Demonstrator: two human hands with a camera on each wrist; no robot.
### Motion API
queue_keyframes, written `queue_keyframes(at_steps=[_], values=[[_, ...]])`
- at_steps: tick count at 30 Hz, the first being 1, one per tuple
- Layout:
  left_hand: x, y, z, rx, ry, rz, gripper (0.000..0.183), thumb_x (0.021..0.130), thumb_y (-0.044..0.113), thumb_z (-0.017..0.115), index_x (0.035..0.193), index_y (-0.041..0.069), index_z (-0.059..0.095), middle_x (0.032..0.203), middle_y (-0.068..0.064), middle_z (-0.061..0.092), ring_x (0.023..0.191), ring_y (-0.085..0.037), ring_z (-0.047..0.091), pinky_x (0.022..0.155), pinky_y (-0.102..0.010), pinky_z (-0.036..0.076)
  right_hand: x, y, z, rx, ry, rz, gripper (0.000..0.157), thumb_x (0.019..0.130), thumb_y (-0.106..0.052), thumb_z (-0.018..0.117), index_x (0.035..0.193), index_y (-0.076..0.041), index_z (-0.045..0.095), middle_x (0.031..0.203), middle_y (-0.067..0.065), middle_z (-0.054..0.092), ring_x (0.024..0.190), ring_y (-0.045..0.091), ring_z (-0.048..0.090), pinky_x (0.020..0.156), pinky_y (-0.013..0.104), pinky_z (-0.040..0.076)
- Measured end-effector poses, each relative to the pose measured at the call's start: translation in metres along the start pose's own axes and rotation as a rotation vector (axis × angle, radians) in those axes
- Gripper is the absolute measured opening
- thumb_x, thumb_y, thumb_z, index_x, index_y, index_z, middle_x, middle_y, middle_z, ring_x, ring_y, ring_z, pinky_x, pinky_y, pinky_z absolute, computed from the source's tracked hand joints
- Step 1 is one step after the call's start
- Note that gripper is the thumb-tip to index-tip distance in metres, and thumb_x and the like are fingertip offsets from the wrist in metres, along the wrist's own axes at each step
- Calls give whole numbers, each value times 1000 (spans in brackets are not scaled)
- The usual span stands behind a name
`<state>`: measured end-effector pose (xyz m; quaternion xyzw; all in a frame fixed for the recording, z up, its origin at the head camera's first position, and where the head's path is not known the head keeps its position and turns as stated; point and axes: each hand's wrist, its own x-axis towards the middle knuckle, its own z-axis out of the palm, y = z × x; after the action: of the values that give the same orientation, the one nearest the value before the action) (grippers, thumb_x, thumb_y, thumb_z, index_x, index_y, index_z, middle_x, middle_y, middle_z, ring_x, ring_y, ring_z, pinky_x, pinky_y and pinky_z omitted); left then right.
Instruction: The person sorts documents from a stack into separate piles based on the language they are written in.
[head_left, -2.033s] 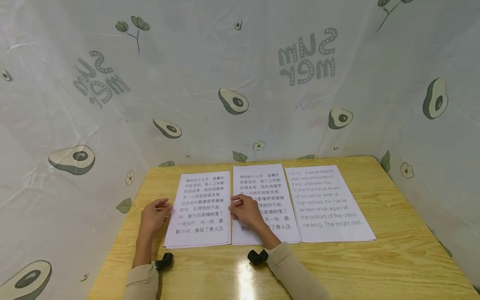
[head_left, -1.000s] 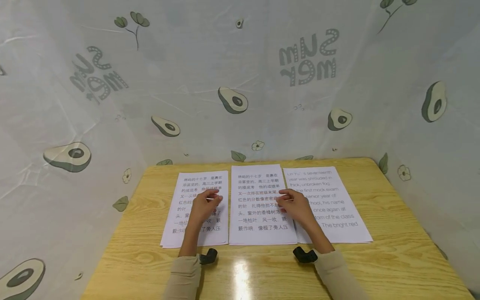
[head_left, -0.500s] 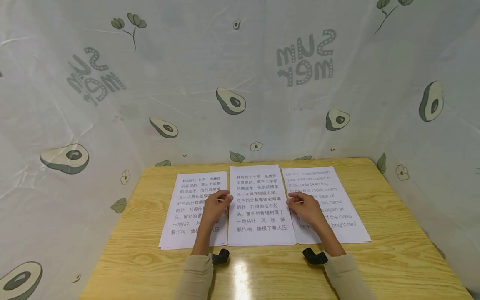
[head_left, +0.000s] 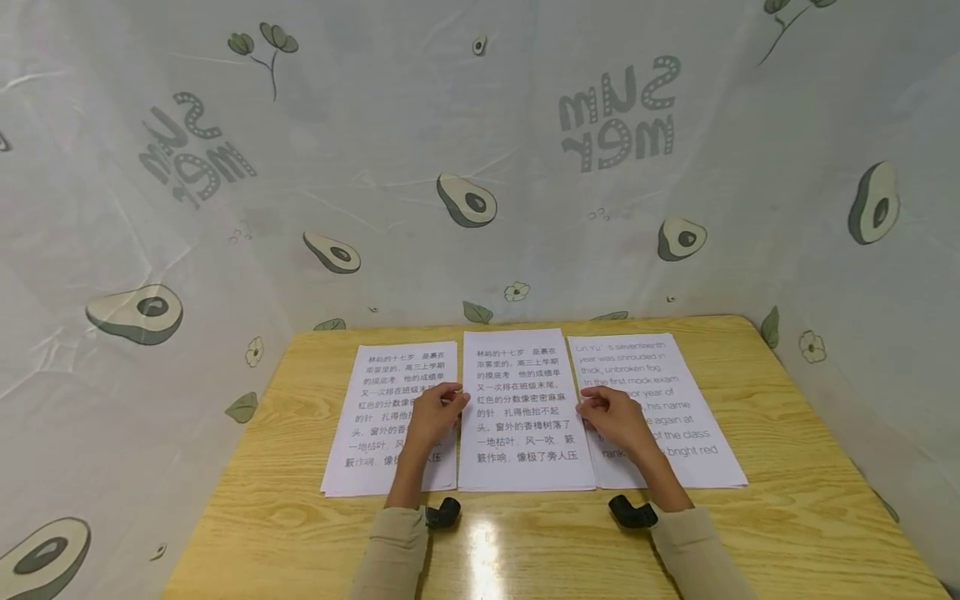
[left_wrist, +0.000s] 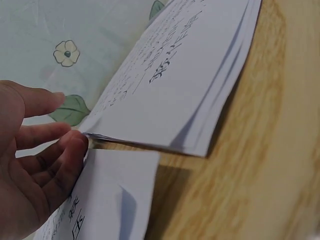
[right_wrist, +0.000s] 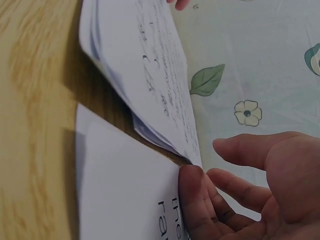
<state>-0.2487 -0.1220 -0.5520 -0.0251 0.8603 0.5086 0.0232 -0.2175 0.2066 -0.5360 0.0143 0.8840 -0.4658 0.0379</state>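
Three stacks of printed white paper lie side by side. My left hand is over the right part of the left stack, its fingertips at the left edge of the middle stack. Opposite it, my right hand is over the left part of the right stack, fingertips at the middle stack's right edge. In the left wrist view, the thumb of the left hand stands apart from its loosely bent fingers. The right wrist view shows the right hand likewise, its fingertips against the paper edges.
A wooden table carries the stacks. Behind and at both sides hangs a pale curtain printed with avocados, flowers and leaves. Each sleeve has a black wrist camera at its cuff.
Both hands have moved right, from the two sides of the left stack to the two sides of the middle stack. During the last half second they have barely moved.
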Motion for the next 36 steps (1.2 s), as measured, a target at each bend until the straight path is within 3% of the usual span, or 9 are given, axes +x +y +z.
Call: queue_keyframes(at_steps=[10,16,26,31,36], values=[[0,0,5,140,41,27,38,100,29,75,130,4,76,98,-7,72,76,-15,61,62,-25,49,2,0,4,-67,39,-16,41,101,-19,69,133,6,69,107,18,78,81,18,73,72,30,55],[0,0,8,166,48,29,37,100,27,74,128,3,77,91,-5,69,71,-15,57,60,-25,45,5,1,8,-109,42,-31,37,101,-19,69,128,5,74,105,17,78,88,23,73,73,31,55],[-3,6,8,85,64,40,34,99,26,76,129,10,77,108,-6,75,96,-20,69,71,-27,56,1,-2,8,-91,60,-82,36,100,-17,73,130,3,74,109,17,77,102,34,75,83,40,60],[-4,8,8,9,65,64,35,95,17,80,129,10,77,107,-8,77,90,-20,70,70,-28,57,1,-4,8,-48,55,-91,42,96,-15,77,133,3,71,108,17,78,99,32,76,83,36,61],[-5,10,9,20,77,93,38,91,7,81,129,8,77,109,-9,77,89,-19,70,74,-30,60,1,-6,8,-18,66,-80,44,94,-9,76,136,3,69,109,18,76,98,31,76,78,31,59]])
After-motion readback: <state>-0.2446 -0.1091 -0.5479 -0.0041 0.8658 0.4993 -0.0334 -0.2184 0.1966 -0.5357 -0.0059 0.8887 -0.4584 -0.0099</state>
